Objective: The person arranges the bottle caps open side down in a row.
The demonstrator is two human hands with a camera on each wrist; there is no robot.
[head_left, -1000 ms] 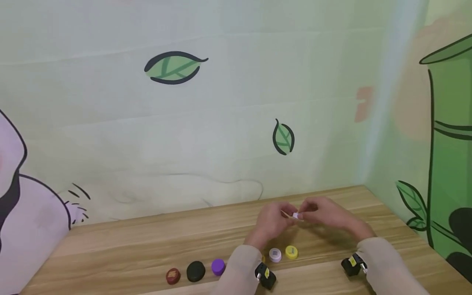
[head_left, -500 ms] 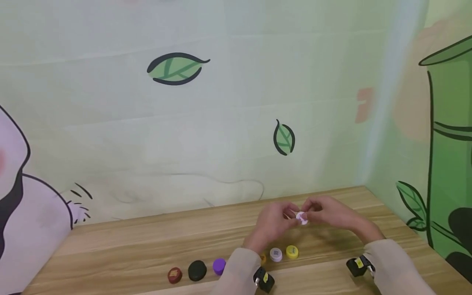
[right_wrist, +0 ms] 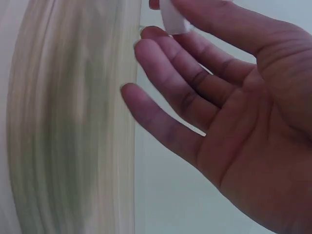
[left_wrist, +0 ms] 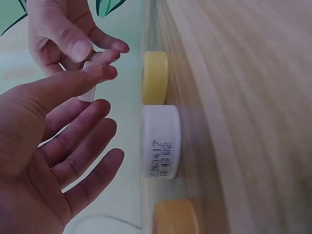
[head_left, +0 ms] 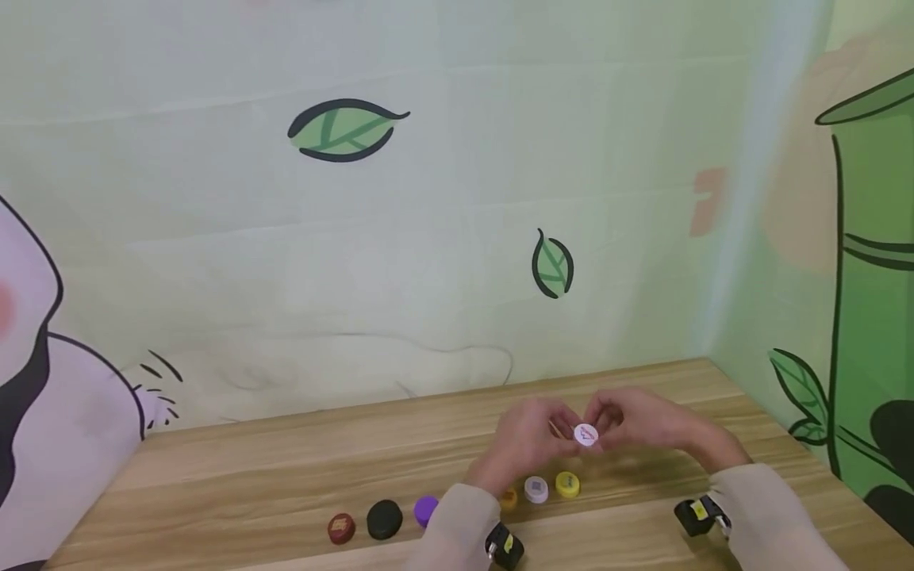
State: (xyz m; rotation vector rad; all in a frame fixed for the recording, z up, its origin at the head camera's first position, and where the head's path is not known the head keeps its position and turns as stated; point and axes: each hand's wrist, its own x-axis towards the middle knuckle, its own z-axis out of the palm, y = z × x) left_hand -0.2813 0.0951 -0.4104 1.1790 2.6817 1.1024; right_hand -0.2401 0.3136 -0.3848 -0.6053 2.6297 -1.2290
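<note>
A white bottle cap with red print on its top is held above the table, top facing the head camera. My left hand pinches it from the left between thumb and fingertips. From the other side my right hand pinches the same cap, which in the right wrist view shows as a white edge by the thumb. The lower fingers of both hands spread loosely. Below the hands stand a yellow cap, another white cap with a dark printed square, and an orange cap, partly hidden by the left wrist.
Further left along the same row lie a purple cap, partly behind the left sleeve, a larger black cap and a dark red cap. The wooden table meets a printed cloth backdrop behind and at the right.
The held cap has turned from edge-on so its printed top faces the head camera. Both hands have come slightly lower and nearer with it. The caps on the table stay put.
</note>
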